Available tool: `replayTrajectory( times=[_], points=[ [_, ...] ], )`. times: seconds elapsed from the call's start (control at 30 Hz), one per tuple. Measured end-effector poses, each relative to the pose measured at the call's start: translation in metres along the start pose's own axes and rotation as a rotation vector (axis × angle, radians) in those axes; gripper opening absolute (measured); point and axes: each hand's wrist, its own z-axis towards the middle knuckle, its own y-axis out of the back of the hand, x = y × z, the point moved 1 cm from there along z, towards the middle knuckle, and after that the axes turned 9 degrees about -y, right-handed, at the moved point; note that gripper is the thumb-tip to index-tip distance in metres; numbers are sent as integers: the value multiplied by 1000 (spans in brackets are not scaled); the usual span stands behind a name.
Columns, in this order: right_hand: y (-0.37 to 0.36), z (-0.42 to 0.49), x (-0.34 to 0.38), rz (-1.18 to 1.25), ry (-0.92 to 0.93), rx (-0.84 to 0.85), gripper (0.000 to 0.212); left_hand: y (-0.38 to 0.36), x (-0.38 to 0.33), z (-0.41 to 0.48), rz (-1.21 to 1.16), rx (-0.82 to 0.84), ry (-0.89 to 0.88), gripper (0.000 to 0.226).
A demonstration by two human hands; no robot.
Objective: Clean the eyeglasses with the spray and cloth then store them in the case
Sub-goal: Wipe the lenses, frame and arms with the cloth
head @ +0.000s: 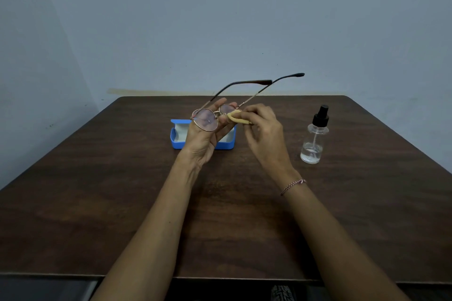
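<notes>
While the left hand (206, 134) grips the glasses (208, 120), the right hand (263, 133) pinches a cloth (236, 117) against one lens.

No readable text, labels, brands or numbers on anything visible.

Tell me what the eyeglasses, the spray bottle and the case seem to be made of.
Eyeglasses: thin gold-toned rim, likely metal, shiny; dark temple tips, probably plastic.
Spray bottle: clear body, glass or plastic, liquid showing through; matte black plastic-looking pump.
Case: smooth blue shell, probably plastic, with a pale lining.
</notes>
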Motion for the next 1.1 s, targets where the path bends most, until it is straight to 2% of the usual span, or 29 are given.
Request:
replayTrajectory(
  times=[0.1, 0.23, 0.33, 0.43, 0.53, 0.63, 0.8, 0.9, 1.1],
  points=[
    [-2, -2, 1, -46, -35, -24, 33, -4, 0, -2, -7, 33, 24, 23],
    [-4, -4, 9, 15, 23, 21, 36, -2, -2, -1, -20, 14, -5, 26],
    [-2, -6, 15, 42, 93, 44, 38, 1, -4, -1, -83, -21, -41, 44],
    [0, -5, 13, 10, 179, 44, 37, 2, -2, -1, -142, -23, -62, 51],
    [1, -2, 7, -21, 151, 14, 35, 2, -2, 0, -198, -17, -58, 62],
    [2, -2, 4, -33, 94, -31, 36, -1, -2, -1, -208, -16, -53, 61],
    [-8, -7, 14, -73, 217, 9, 37, -3, 0, -1, -186, -53, -27, 66],
    [-6, -4, 11, -62, 202, -1, 36, -4, -2, -2, -206, -58, -17, 59],
    [5, 1, 0, -21, 99, -86, 33, -12, -2, -6, -177, -63, 58, 31]
  ],
)
